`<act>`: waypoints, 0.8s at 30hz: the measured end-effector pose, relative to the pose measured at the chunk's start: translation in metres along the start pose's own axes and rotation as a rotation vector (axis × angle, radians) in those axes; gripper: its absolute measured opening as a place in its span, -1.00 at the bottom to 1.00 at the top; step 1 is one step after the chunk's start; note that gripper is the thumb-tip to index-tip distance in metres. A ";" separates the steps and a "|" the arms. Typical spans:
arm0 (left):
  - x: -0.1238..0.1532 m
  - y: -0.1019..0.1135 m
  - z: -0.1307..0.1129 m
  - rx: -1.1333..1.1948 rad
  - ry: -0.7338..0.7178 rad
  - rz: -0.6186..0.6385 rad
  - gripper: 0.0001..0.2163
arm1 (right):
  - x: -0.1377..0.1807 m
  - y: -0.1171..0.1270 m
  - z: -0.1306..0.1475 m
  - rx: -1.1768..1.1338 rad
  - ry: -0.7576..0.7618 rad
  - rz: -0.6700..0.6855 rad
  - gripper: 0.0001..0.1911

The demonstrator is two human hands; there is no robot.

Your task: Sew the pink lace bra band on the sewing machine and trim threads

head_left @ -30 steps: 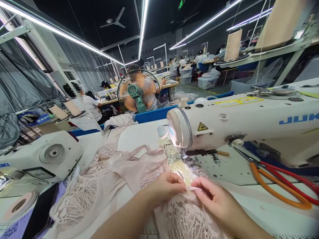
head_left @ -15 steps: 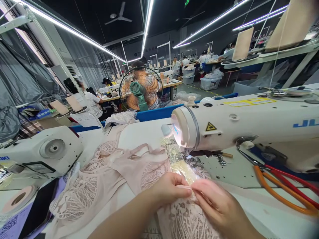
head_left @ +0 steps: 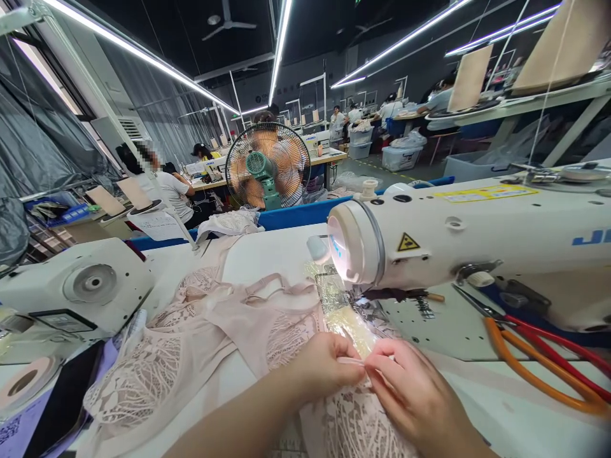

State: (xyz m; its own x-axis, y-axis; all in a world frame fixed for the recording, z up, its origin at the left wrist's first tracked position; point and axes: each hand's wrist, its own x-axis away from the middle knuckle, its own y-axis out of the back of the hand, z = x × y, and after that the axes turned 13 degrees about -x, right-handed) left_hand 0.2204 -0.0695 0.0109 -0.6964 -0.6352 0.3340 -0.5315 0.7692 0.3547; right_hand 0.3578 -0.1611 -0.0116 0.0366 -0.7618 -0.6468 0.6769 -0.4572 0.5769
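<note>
A pale pink lace garment [head_left: 200, 343] lies spread on the white sewing table [head_left: 267, 254] in front of me. My left hand [head_left: 322, 366] and my right hand [head_left: 410, 394] meet at its near edge, both pinched on a narrow pink strap [head_left: 352, 360] held between their fingertips. Just behind them stands the head of a white sewing machine [head_left: 458, 242], its lamp lit over the needle area [head_left: 363, 305].
Orange and red handled scissors [head_left: 539, 356] lie on the machine bed at the right. A second white machine [head_left: 81, 292] and a roll of pink tape [head_left: 23, 385] sit at the left. A green fan [head_left: 267, 166] stands behind the table. Other people work at distant tables.
My two hands have drawn closer together, with the fingertips now touching over the strap. The view has shifted slightly; the garment has stayed in place.
</note>
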 end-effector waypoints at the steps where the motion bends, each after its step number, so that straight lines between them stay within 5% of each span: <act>1: 0.001 0.000 -0.002 -0.021 0.006 0.003 -0.92 | 0.000 0.000 0.000 -0.002 0.001 0.002 -0.86; 6: 0.003 -0.004 -0.007 -0.180 0.065 -0.042 -0.96 | 0.001 -0.001 0.000 -0.057 -0.043 0.041 -0.85; 12: 0.003 -0.009 -0.001 -0.368 0.065 -0.125 -0.94 | 0.003 0.000 -0.003 -0.326 -0.322 0.197 -0.81; 15: 0.004 -0.008 -0.002 -0.456 0.052 -0.117 -0.97 | 0.003 0.000 -0.006 -0.383 -0.337 0.175 -0.79; 24: 0.004 -0.001 -0.004 -0.118 0.044 0.041 -0.95 | 0.000 0.001 -0.011 -0.382 -0.311 0.112 -0.80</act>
State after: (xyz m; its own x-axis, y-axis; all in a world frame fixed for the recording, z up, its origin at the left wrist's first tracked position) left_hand 0.2199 -0.0734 0.0158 -0.6933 -0.6080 0.3870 -0.4412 0.7826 0.4391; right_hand 0.3663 -0.1569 -0.0167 -0.0568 -0.9238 -0.3785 0.9040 -0.2085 0.3732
